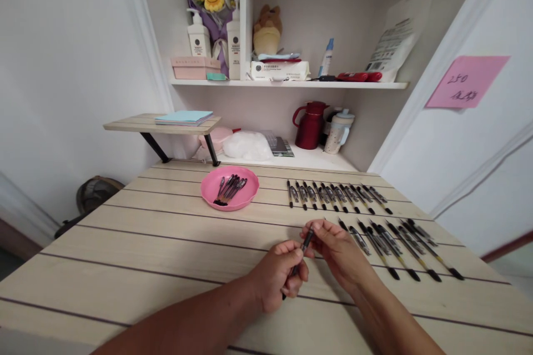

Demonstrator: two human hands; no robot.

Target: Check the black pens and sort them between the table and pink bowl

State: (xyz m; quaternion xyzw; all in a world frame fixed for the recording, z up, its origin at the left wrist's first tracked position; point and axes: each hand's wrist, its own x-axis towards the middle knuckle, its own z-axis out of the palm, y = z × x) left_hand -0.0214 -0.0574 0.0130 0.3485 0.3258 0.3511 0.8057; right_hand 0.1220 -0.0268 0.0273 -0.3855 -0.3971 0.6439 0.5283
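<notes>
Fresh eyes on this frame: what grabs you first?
Probably the bright pink plate left of centre on the table, with a bunch of pens in it. Next, front and centre, the left hand grips a pen, the right hand at its upper end. Then the two rows of pens on the table's right side.

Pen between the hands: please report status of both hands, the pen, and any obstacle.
Left hand closed around pen. Right hand pinching its upper end. Pen held tilted. Near row of pens close beside right hand.
</notes>
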